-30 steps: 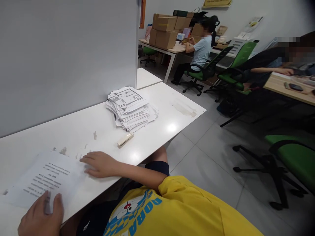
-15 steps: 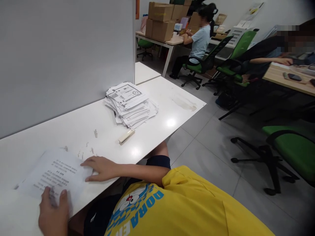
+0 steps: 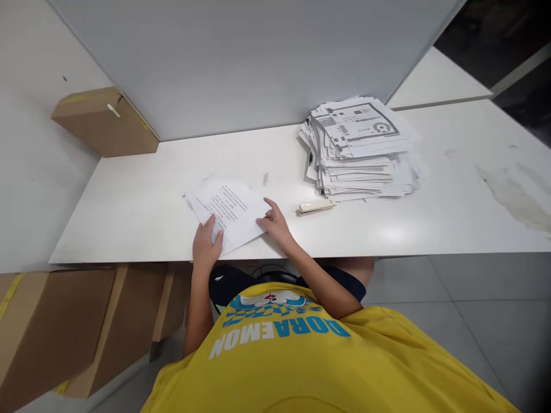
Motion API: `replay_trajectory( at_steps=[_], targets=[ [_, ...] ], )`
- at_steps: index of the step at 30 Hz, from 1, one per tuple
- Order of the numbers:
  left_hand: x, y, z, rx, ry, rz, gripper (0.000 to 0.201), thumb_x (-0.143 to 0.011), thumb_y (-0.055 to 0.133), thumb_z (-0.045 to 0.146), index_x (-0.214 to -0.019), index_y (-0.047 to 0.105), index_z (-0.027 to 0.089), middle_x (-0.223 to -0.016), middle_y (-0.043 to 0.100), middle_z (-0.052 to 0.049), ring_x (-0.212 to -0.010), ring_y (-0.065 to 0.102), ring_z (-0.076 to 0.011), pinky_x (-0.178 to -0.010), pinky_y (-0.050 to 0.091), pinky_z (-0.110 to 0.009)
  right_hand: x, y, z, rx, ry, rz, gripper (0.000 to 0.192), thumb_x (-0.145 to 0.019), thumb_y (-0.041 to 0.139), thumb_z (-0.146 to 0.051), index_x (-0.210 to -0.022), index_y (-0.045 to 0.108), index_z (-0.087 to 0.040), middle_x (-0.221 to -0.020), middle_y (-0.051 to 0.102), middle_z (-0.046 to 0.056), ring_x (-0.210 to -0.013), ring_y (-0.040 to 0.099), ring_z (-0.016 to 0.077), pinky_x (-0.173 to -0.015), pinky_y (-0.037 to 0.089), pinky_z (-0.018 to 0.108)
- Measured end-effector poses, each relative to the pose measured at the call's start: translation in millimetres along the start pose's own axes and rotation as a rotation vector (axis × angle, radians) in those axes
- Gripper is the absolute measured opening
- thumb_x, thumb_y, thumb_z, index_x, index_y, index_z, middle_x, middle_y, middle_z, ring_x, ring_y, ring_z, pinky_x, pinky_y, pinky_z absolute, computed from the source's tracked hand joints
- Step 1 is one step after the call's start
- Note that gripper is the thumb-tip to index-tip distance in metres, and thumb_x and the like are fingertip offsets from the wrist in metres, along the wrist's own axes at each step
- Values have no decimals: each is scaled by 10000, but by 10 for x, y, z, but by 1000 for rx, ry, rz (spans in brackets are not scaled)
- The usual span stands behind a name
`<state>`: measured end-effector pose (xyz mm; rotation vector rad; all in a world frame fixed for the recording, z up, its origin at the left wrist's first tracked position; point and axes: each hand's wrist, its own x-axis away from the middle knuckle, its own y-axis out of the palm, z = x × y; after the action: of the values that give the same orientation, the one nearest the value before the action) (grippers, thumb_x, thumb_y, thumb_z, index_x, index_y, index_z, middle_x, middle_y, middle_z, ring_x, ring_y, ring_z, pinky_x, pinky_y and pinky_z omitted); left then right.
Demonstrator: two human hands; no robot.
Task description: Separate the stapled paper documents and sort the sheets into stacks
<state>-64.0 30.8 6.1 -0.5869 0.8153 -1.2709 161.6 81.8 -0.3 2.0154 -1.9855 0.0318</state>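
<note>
Printed sheets [image 3: 230, 209], a few overlapped, lie near the front edge of your white worktop [image 3: 142, 201], right in front of you. Grey partition [image 3: 241, 63] stands along the back. Tall, untidy stack of printed papers [image 3: 361, 149] sits to the right, well apart from the sheets. Your left hand [image 3: 206, 246] lies flat on their near corner, grip open. Your right hand [image 3: 273, 221] touches their right edge, fingers spread, nothing clasped. Cream stapler [image 3: 315, 206] lies just before the stack.
</note>
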Motion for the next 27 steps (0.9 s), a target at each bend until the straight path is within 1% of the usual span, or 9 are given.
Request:
replay_trajectory(
  at_steps=[3, 5, 7, 11, 14, 17, 20, 24, 27],
  targets=[
    [-3, 1, 15, -46, 99, -23, 524, -926, 526, 314, -1442, 502, 225, -1455, 572, -72, -1370, 514, -266, -1242, 260, -501, -22, 0, -44, 87, 22, -4, 414, -699, 625, -338, -1096, 581, -230, -641, 423, -87, -572, 460, 134, -547, 382, 272],
    [-4, 1, 8, -76, 157, -45, 508, -920, 509, 283, -1424, 520, 216, -1449, 577, -79, -1365, 522, -256, -1247, 242, -502, -84, 4, -80, 211, -18, 33, 168, -735, 600, -358, -841, 562, -233, -594, 415, -77, -565, 445, 142, -560, 371, 280],
    [2, 5, -2, -93, 180, -54, 515, -912, 483, 243, -1425, 518, 216, -1467, 558, -80, -1377, 510, -247, -1247, 237, -505, -135, -6, -118, 347, -124, 105, 146, -751, 588, -336, -705, 488, -239, -599, 437, -60, -597, 445, 148, -593, 367, 283],
    [12, 29, -18, -98, 123, 17, 533, -896, 457, 199, -1425, 519, 187, -1464, 557, -111, -1373, 515, -248, -1254, 211, -509, -127, -109, -185, 412, -291, 206, 160, -812, 553, -359, -740, 469, -243, -699, 502, -36, -670, 474, 160, -634, 381, 285],
    [-16, 38, -30, -108, 75, 83, 485, -911, 445, 215, -1378, 564, 159, -1455, 559, -145, -1377, 508, -281, -1256, 163, -547, -79, -233, -216, 247, -309, 220, 170, -846, 538, -414, -859, 491, -251, -735, 504, -39, -687, 496, 157, -648, 422, 279],
    [-48, 46, 26, -43, 40, 144, 438, -937, 457, 277, -1334, 599, 156, -1474, 540, -151, -1449, 407, -316, -1251, 143, -577, -35, -325, -245, 35, -292, 221, 240, -822, 582, -416, -988, 512, -258, -773, 521, -37, -714, 527, 151, -690, 472, 281],
    [-22, 111, 248, 215, -34, 115, 441, -946, 521, 397, -1333, 600, 201, -1495, 524, -122, -1477, 357, -315, -1247, 207, -550, 14, -357, -287, -180, -243, 197, 329, -761, 655, -417, -1018, 514, -267, -849, 584, -17, -777, 582, 153, -727, 519, 290],
    [81, 312, 722, 880, -243, -118, 584, -925, 575, 539, -1438, 478, 275, -1532, 480, -106, -1417, 458, -293, -1169, 404, -477, 87, -384, -339, -371, -201, 178, 396, -683, 748, -415, -977, 526, -269, -919, 639, 2, -816, 629, 156, -730, 560, 291],
    [75, 449, 1002, 1254, -309, -180, 539, -928, 579, 529, -1380, 520, 241, -1524, 486, -122, -1386, 498, -289, -1114, 477, -453, 146, -447, -344, -374, -196, 164, 384, -688, 752, -425, -959, 530, -268, -911, 640, -2, -823, 640, 155, -728, 567, 290]
  ],
)
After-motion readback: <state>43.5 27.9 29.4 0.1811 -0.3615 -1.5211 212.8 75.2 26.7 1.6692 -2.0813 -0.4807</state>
